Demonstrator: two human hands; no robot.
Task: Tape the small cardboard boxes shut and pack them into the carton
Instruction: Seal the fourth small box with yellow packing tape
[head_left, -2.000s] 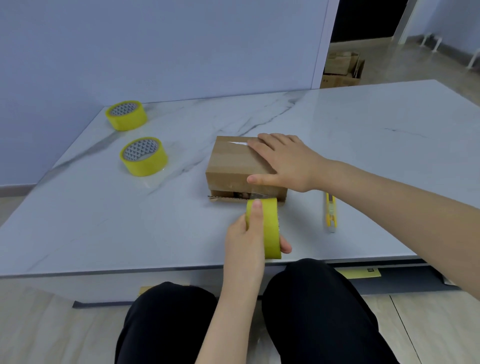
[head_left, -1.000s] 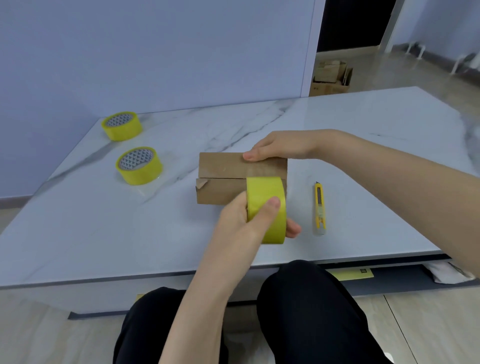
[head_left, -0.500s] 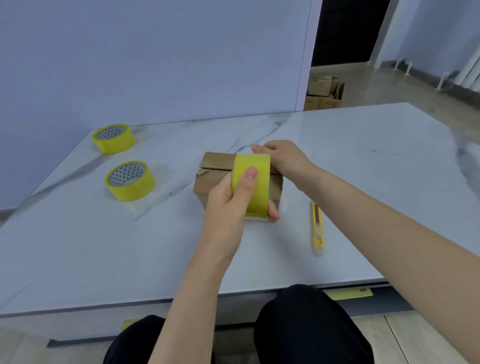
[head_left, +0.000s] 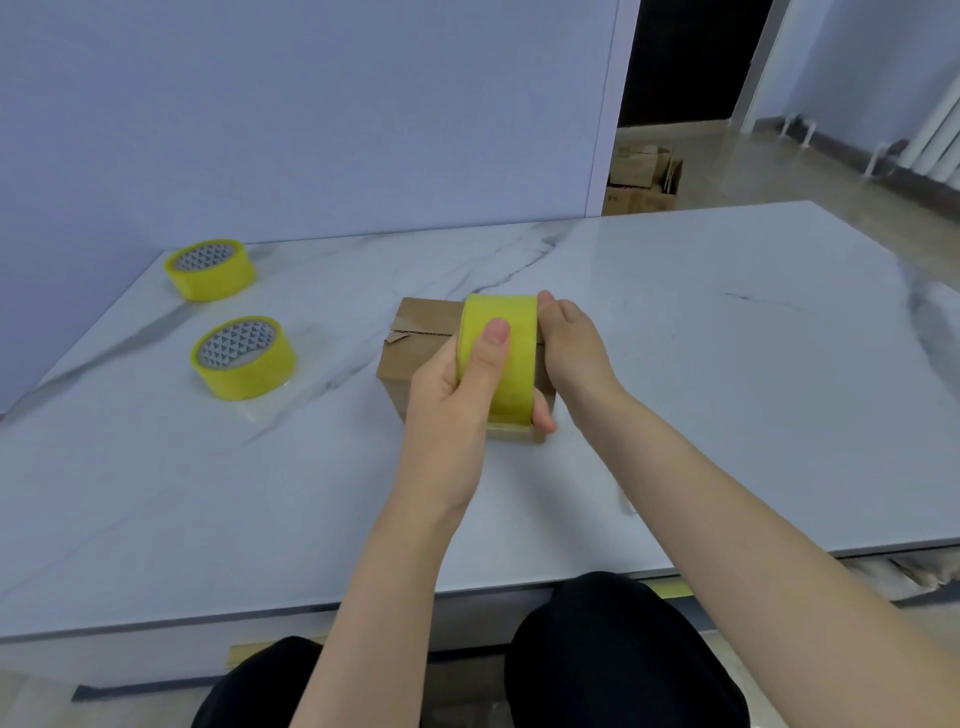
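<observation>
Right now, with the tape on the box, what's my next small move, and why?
Probably roll the tape roll in your left hand over the far edge of the box: the flap seam shows open beside it, and your right hand holds the box steady.

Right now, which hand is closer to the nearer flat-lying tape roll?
Left hand: it grips the upright roll on the box, right of the flat roll; right hand is farther right.

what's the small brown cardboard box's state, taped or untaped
Not taped shut: the small brown cardboard box shows a bare seam left of the yellow tape roll.
</observation>
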